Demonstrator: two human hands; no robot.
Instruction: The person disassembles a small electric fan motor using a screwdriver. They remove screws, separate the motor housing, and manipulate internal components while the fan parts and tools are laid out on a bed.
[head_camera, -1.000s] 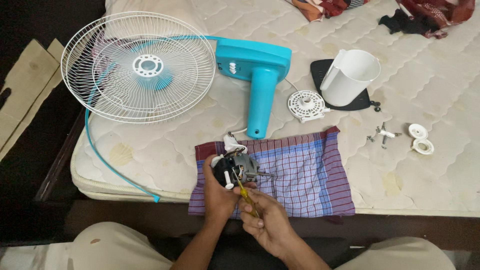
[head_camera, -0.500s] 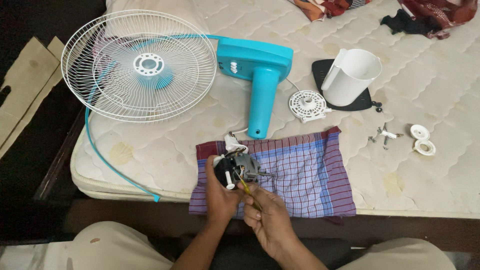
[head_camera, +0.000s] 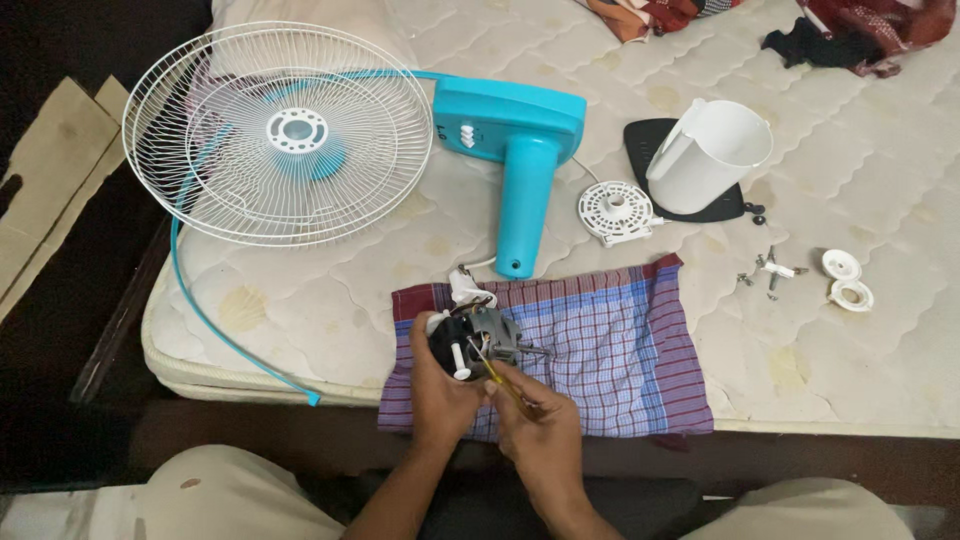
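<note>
My left hand (head_camera: 438, 392) grips a small fan motor (head_camera: 473, 338), black and grey with a white shaft end, just above a checked purple and blue cloth (head_camera: 600, 345). My right hand (head_camera: 538, 432) holds a thin yellow-handled screwdriver (head_camera: 502, 383) whose tip rests against the motor. White wires run from the motor toward the turquoise fan stand (head_camera: 520, 150). Both hands are at the near edge of the mattress (head_camera: 880, 200).
A white fan grille (head_camera: 278, 132) lies at the left with a turquoise ring (head_camera: 220, 320) hanging off the edge. A white round cover (head_camera: 615, 211), white housing (head_camera: 708, 155) on a black plate, screws (head_camera: 768, 272) and white caps (head_camera: 846, 280) lie at right.
The hands and motor stay in nearly the same place; the screwdriver has shifted slightly against the motor. The view moved a little.
</note>
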